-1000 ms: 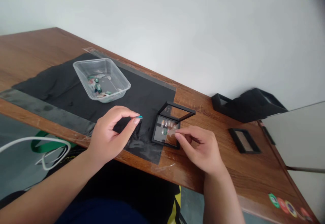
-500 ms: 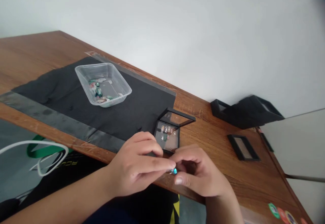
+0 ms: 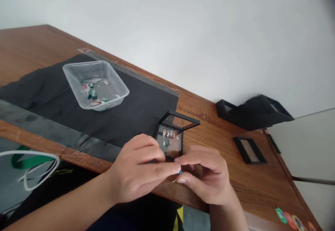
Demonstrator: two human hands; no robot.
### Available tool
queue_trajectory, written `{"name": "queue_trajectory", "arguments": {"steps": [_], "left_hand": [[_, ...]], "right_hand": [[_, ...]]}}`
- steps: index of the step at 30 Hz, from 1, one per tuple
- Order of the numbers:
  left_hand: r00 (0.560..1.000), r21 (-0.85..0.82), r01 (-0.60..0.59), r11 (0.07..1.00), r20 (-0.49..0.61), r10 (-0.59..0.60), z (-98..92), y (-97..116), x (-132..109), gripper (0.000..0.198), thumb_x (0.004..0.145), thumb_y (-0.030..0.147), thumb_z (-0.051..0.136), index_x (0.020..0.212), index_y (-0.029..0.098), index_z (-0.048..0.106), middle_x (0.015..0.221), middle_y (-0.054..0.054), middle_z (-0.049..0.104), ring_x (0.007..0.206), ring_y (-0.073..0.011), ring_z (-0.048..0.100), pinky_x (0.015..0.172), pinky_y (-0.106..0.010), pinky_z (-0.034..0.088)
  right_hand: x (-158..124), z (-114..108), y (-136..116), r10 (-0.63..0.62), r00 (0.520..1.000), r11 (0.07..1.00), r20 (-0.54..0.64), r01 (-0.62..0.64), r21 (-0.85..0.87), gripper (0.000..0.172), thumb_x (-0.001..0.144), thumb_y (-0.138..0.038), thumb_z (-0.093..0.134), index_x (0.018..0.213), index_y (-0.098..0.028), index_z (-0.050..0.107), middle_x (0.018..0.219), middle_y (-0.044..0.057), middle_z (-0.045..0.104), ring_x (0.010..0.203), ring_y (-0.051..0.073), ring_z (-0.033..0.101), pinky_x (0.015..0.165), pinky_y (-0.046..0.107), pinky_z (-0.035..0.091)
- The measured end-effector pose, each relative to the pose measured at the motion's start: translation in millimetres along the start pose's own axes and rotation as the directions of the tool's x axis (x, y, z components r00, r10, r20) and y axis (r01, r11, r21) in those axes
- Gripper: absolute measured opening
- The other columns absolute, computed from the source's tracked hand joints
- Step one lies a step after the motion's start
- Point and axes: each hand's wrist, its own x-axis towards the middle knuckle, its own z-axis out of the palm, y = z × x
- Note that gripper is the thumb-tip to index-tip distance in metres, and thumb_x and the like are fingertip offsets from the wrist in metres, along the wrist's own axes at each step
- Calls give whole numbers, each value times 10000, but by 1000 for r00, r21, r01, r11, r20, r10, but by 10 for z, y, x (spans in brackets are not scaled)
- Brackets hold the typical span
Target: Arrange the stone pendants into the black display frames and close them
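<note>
My left hand (image 3: 146,171) and my right hand (image 3: 204,173) meet at the table's front edge. Between their fingertips is a small glossy blue-green piece (image 3: 180,171), which looks like a press-on nail. My right thumb and index finger pinch it, while my left index fingertip presses at its side; a thin pale sliver shows just below. Right behind the hands stands a black display case (image 3: 174,145) with its windowed lid (image 3: 180,121) raised. Several decorated nails (image 3: 167,136) lie inside in rows. My left fingers cover part of the case's front.
A clear plastic tub (image 3: 115,100) with several loose nails (image 3: 91,93) stands on a black cloth (image 3: 136,109) at left. Stacked black boxes (image 3: 253,114) and a flat windowed case (image 3: 250,150) lie at right, before the wall. A white cable (image 3: 56,164) hangs at lower left.
The view has shifted slightly, so the tub and cloth appear further left. My fingertips have closed in around the blue-green nail, now showing less of it.
</note>
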Motion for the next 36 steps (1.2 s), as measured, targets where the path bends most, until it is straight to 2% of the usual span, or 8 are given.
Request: {"name": "queue_trajectory", "arguments": {"steps": [6, 10, 13, 17, 21, 25, 28, 36], "left_hand": [[999, -25, 39, 999, -3, -39, 20, -28, 67, 263, 881, 73, 681, 1090, 228, 718, 830, -11, 662, 764, -156, 577, 731, -311, 515], [976, -71, 213, 975, 60, -209, -8, -13, 40, 319, 887, 102, 652, 1192, 189, 623, 1197, -106, 610, 1103, -209, 599, 969, -365, 518], [955, -60, 293, 954, 75, -289, -30, -3, 6, 350, 880, 145, 656, 1217, 192, 572, 1319, -133, 542, 1234, -248, 543, 1071, -416, 471], [930, -59, 367, 928, 9, -367, -12, -22, -3, 263, 898, 183, 663, 1147, 220, 587, 1287, -109, 551, 1217, -245, 554, 1076, -428, 462], [912, -56, 410, 910, 36, -408, 10, -50, 12, 196, 924, 241, 659, 1112, 224, 608, 1264, -101, 566, 1213, -247, 558, 1066, -429, 461], [906, -55, 421, 905, 72, -417, -4, -53, 24, 153, 952, 253, 620, 1101, 224, 617, 1252, -95, 579, 1204, -242, 561, 1061, -426, 452], [910, -46, 410, 911, 95, -404, -6, -49, 25, 148, 942, 271, 645, 1081, 224, 623, 1246, -85, 589, 1203, -240, 561, 1049, -405, 454], [916, -42, 395, 918, 89, -390, 17, -63, 5, 307, 883, 330, 752, 1133, 222, 608, 1257, -85, 592, 1185, -235, 567, 1034, -384, 456]], "right_hand": [[1, 14, 12, -33, 999, 993, -15, 32, -110, 208, 843, -165, 775, 1015, -281, 757, 575, -58, 599, 488, 100, 486, 499, 249, 378], [-20, 12, 23, 6, 1000, 990, -28, -10, -141, 135, 856, -177, 764, 969, -250, 754, 595, -49, 608, 496, 90, 500, 500, 235, 378], [-41, 18, 73, 86, 995, 978, -55, -95, -188, 63, 870, -212, 751, 929, -232, 754, 615, -39, 619, 511, 90, 498, 513, 234, 387], [-59, 34, 183, 235, 954, 922, -186, -279, -269, 87, 910, -294, 712, 937, -227, 761, 586, -48, 542, 511, 93, 446, 504, 236, 361], [-49, 36, 251, 285, 915, 868, -285, -373, -328, 161, 919, -356, 694, 951, -210, 753, 587, -46, 513, 517, 99, 439, 497, 237, 350], [-27, 37, 250, 259, 913, 828, -316, -378, -415, 153, 914, -356, 696, 946, -216, 751, 606, -37, 544, 540, 107, 475, 517, 239, 368], [-21, 48, 239, 200, 915, 837, -351, -346, -423, 128, 900, -340, 720, 917, -216, 747, 594, -48, 535, 535, 101, 475, 538, 239, 384], [-29, 72, 242, 175, 909, 868, -379, -324, -376, 102, 903, -309, 723, 942, -223, 760, 597, -55, 554, 519, 88, 471, 543, 234, 395]]}}
